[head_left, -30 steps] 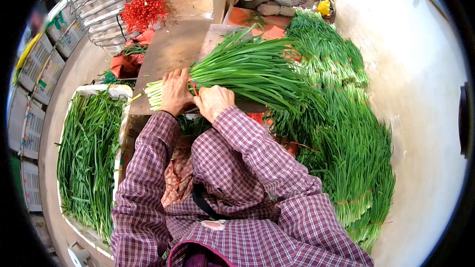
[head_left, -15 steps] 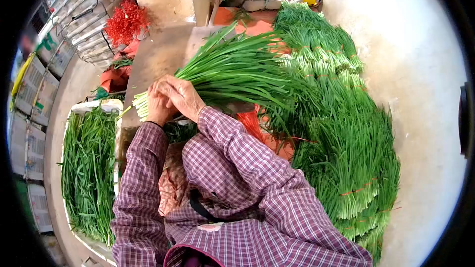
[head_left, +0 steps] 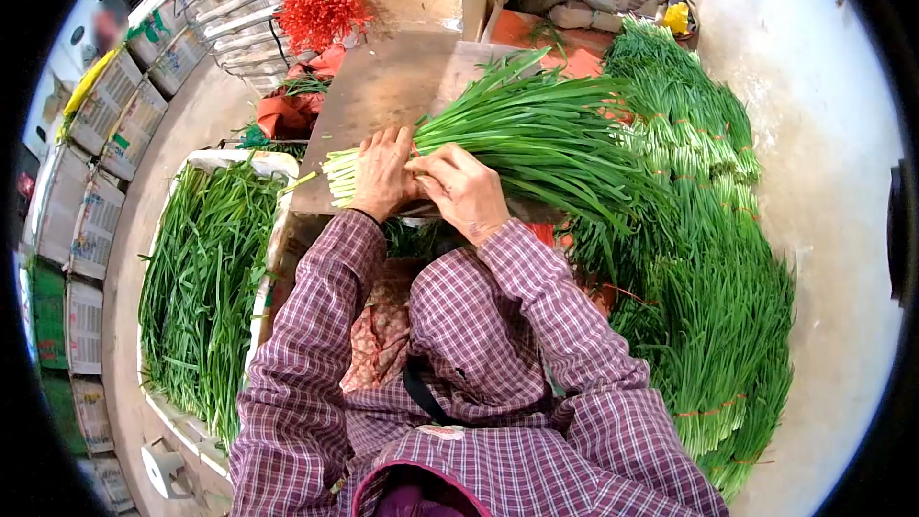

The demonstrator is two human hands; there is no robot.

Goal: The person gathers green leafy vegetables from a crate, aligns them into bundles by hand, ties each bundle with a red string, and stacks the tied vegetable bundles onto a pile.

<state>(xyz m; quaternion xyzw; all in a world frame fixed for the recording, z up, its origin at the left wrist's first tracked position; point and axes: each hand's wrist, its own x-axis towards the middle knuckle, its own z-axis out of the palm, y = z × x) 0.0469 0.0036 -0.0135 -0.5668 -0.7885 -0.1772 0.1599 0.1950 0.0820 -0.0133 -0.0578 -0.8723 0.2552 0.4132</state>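
A bunch of garlic chives (head_left: 536, 139) lies across a brown board (head_left: 369, 81), its pale cut ends to the left and green leaves to the right. My left hand (head_left: 385, 172) is wrapped round the stems near the cut ends, pressing them to the board. A red tie (head_left: 414, 147) shows on the bunch between my hands. Beside it, my right hand (head_left: 466, 190) is closed, thumb and fingers pinched together at the tie. The tie's ends are mostly hidden by my fingers.
Tied chive bunches (head_left: 708, 287) are piled on the right along the wall. A white foam box (head_left: 287, 165) of loose green leaves stands at left. Red ties (head_left: 324, 10) hang behind the board. Stacked crates (head_left: 96, 220) line the far left.
My right hand has drawn back from over my left hand, and the red tie now shows between them. The bunch stays on the board. My view has swung left.
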